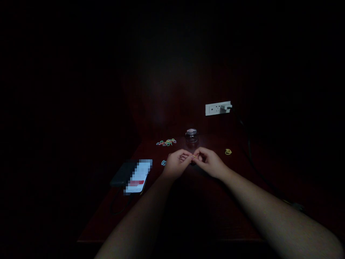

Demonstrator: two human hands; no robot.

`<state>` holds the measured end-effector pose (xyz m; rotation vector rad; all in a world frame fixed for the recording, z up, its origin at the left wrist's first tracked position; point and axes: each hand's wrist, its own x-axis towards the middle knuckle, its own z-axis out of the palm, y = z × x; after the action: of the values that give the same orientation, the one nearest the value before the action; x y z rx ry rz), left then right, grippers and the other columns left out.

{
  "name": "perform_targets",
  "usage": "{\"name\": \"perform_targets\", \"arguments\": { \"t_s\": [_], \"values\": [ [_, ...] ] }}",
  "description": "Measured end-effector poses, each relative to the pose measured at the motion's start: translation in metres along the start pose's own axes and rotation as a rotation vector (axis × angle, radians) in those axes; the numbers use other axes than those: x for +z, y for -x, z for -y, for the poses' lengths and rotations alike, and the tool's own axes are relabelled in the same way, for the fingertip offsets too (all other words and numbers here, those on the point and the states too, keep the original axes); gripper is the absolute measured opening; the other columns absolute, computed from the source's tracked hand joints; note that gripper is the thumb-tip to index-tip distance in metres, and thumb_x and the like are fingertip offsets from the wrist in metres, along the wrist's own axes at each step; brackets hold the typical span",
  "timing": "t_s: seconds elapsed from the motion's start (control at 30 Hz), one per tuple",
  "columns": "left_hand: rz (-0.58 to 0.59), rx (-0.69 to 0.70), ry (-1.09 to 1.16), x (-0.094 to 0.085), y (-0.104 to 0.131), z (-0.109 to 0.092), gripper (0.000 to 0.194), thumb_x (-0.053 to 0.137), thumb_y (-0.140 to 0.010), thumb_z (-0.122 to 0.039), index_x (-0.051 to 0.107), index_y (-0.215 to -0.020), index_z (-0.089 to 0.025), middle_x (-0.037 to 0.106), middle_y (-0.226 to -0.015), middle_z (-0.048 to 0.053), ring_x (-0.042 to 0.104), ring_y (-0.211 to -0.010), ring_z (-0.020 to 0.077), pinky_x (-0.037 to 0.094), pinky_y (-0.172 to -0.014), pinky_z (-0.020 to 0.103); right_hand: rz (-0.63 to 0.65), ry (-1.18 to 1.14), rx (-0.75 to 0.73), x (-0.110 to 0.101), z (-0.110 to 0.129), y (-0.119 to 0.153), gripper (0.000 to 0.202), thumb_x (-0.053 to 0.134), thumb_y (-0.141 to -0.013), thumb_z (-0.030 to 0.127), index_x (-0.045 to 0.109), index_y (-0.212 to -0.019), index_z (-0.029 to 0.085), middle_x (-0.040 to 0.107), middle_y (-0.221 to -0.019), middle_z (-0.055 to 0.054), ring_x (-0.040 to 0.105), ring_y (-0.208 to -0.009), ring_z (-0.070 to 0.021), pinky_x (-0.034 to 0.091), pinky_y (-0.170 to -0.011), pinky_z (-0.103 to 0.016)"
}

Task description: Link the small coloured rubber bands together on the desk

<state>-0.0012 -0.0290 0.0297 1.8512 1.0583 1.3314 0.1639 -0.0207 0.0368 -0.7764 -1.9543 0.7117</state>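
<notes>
My left hand and my right hand meet at the fingertips over the dark red table, both closed in a pinch on a small yellow band. Just behind them stands a clear jar with a lid on. Blue bands lie beside my left hand, partly hidden by it. A pile of mixed coloured bands is farther back on the left. To the right of my right hand lies a small group of yellow bands.
A lit phone rests on a dark object at the left, with a cable below. On the back wall is a white socket panel with a plug; its dark cable runs down the right side. The table's front edge shows dimly.
</notes>
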Motion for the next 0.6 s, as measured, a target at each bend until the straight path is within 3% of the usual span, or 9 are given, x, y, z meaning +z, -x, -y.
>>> {"name": "perform_targets", "arguments": {
  "t_s": [0.33,0.6],
  "values": [
    [-0.004,-0.001,-0.014,-0.0010,0.0023,-0.0029,0.023,0.061,-0.076,-0.034,0.064,-0.084,-0.013,0.067,-0.076,0.006,0.063,-0.068,0.0140,0.050,-0.060,0.023,0.004,0.087,-0.027,-0.0028,-0.0018,0.0001,0.017,0.050,-0.084,0.029,0.059,-0.079,0.016,0.059,-0.070,-0.003,0.051,-0.063,-0.0128,0.039,-0.058,-0.024],
    [-0.023,0.042,-0.050,-0.0013,0.0024,-0.0041,0.021,0.061,-0.076,-0.032,0.065,-0.086,-0.014,0.067,-0.077,0.006,0.062,-0.069,0.0138,0.050,-0.061,0.023,-0.017,0.021,-0.017,-0.0016,-0.0009,-0.0008,0.014,0.051,-0.082,0.029,0.057,-0.080,0.016,0.057,-0.069,-0.002,0.048,-0.060,-0.0114,0.037,-0.053,-0.023]
  ]
}}
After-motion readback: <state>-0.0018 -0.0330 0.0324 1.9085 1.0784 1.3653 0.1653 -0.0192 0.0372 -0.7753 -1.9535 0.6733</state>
